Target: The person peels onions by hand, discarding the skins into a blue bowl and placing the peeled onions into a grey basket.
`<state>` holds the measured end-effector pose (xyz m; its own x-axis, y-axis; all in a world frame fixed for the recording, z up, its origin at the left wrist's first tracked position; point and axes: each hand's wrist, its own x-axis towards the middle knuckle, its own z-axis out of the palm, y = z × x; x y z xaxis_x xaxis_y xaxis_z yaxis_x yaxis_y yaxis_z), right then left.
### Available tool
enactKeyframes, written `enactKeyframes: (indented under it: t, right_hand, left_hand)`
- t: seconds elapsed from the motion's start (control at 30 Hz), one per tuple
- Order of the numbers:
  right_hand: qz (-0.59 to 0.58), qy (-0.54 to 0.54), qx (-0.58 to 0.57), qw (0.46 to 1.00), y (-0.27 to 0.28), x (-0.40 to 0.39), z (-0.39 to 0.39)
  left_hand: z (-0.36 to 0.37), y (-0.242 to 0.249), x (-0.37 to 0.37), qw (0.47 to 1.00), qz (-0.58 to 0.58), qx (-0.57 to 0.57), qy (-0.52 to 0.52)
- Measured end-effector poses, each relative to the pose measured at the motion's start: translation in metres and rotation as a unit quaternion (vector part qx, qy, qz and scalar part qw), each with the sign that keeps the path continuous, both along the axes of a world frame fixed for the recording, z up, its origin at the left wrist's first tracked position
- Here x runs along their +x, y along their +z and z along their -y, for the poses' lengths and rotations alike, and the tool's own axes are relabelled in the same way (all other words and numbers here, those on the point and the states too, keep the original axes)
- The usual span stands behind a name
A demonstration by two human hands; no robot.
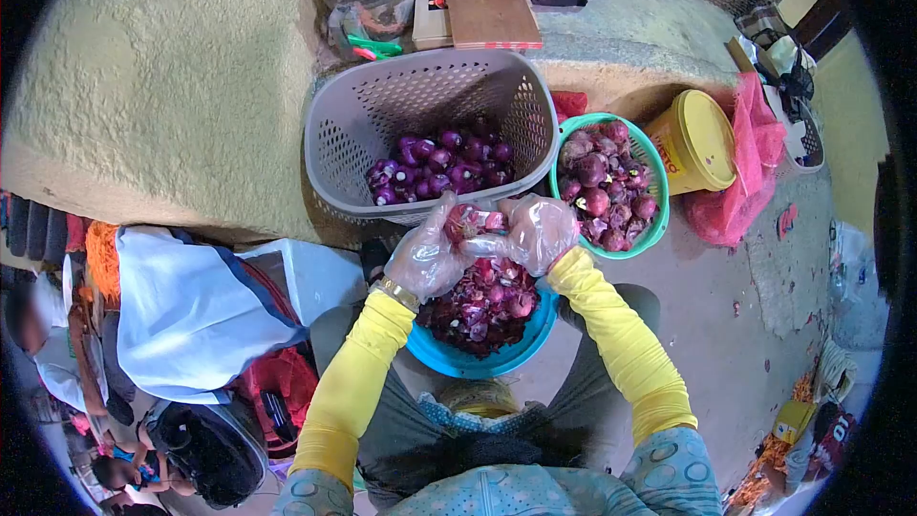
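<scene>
My left hand (427, 256), in a clear plastic glove, grips a red onion (470, 221) above a blue basin (541, 342). My right hand (541, 232), gloved too, is closed against the onion's right side; what its fingers hold is hidden. In the basin lie loose onion skins (478, 311) and some onions. Just beyond my hands stands a grey perforated basket (334, 148) with shiny peeled purple onions (441, 164) at its bottom. To the right, a green basket (659, 167) holds unpeeled onions (607, 182).
A yellow lidded bucket (705, 141) and pink mesh sack (740, 182) stand right of the green basket. Wooden boards (492, 10) lie on the ledge behind. White cloth (196, 315) covers things at left. Other people (134, 468) sit at lower left.
</scene>
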<state>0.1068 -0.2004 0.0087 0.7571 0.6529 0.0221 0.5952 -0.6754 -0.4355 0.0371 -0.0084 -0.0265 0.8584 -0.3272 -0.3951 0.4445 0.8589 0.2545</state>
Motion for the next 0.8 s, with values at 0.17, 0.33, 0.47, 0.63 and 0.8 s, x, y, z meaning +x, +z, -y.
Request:
enactKeyframes:
  t: [0.17, 0.33, 0.47, 0.63, 0.8]
  right_hand:
    - [-0.023, -0.003, 0.052, 0.998, 0.002, -0.001, -0.002]
    - [-0.021, 0.019, 0.083, 0.996, 0.014, 0.002, 0.000]
    - [-0.026, 0.021, 0.061, 0.998, 0.005, 0.001, -0.001]
    - [-0.016, 0.019, 0.007, 1.000, 0.013, -0.001, -0.004]
    - [-0.008, 0.023, 0.044, 0.999, 0.010, -0.009, -0.005]
  left_hand:
    - [0.005, -0.034, 0.002, 0.975, 0.078, 0.186, 0.088]
    - [0.004, 0.015, 0.005, 0.998, 0.025, 0.038, 0.032]
    - [0.002, 0.006, 0.005, 0.997, -0.024, 0.062, 0.037]
    - [0.003, -0.004, 0.003, 0.995, -0.053, 0.066, 0.049]
    - [0.023, 0.003, -0.010, 0.986, -0.100, -0.003, 0.131]
